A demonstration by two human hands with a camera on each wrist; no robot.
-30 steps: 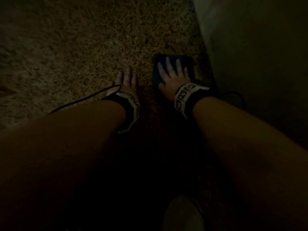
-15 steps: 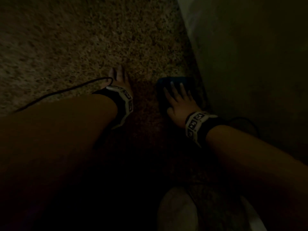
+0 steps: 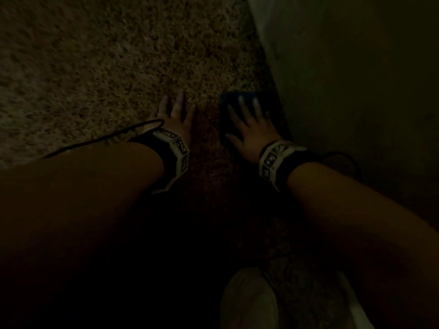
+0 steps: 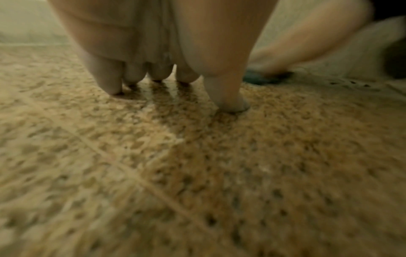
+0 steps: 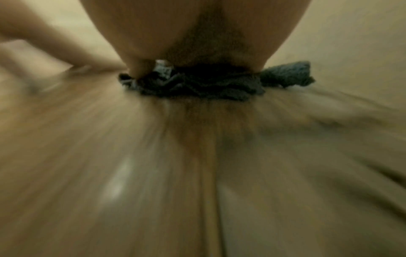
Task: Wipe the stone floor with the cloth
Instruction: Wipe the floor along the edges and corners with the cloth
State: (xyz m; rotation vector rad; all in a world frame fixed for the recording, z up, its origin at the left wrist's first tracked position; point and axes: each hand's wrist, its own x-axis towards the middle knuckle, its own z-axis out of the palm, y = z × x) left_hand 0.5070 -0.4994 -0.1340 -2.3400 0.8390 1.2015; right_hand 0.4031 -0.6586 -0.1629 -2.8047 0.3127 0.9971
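A dark blue cloth (image 3: 229, 100) lies flat on the speckled stone floor (image 3: 107, 67), close to the wall on the right. My right hand (image 3: 249, 122) presses down on it with fingers spread and straight. In the right wrist view the cloth (image 5: 197, 85) bunches under my palm and the floor is streaked with motion blur. My left hand (image 3: 174, 112) rests flat on the bare floor a short way left of the cloth. In the left wrist view its fingertips (image 4: 114, 87) and thumb touch the stone, and the cloth (image 4: 261, 79) shows at the far right.
A pale wall (image 3: 344, 79) runs along the right side, right next to the cloth. A black cable (image 3: 99, 138) trails left from my left wrist band. A light shoe (image 3: 249, 300) sits at the bottom, near my right arm. Speckled floor stretches ahead and to the left.
My right hand slid the cloth back toward me half a second ago, and has now pushed it forward again along the wall. The left hand stays planted on the floor.
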